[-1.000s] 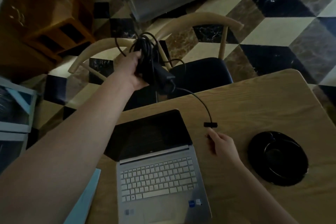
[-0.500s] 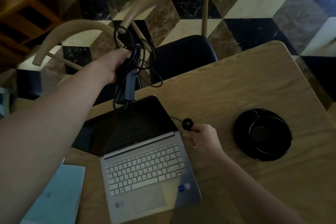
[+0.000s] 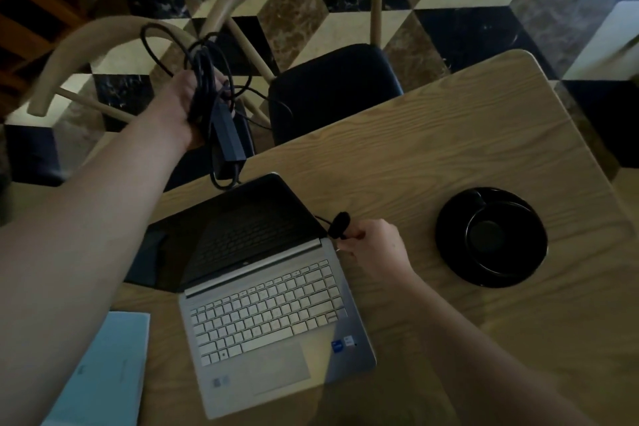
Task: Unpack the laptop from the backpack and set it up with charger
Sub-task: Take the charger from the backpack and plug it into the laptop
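Since a moment ago the plug end has come in from out over the table (image 3: 449,149) to the laptop's right side, so the charging step looks close, though I cannot tell if the plug is in yet.

At the far left, a light blue booklet (image 3: 103,370) lies on the table with tiny print that is too small to read. Above it, the left hand (image 3: 183,107) is closed around the charger (image 3: 226,130). The black brick hangs down from that hand just past the table's edge, with loops of cord (image 3: 162,45) sticking up in front of a wooden chair (image 3: 103,34).

In the middle, the laptop (image 3: 269,304) sits open on the table with a dark screen. It has a blue sticker by the keys and a small mark under the screen, but I cannot read them.

Next, the right hand (image 3: 375,249) pinches the plug end (image 3: 339,225) of the thin cord right at the laptop's back right corner. At the far right sits a black round dish (image 3: 491,235), well apart from the laptop.
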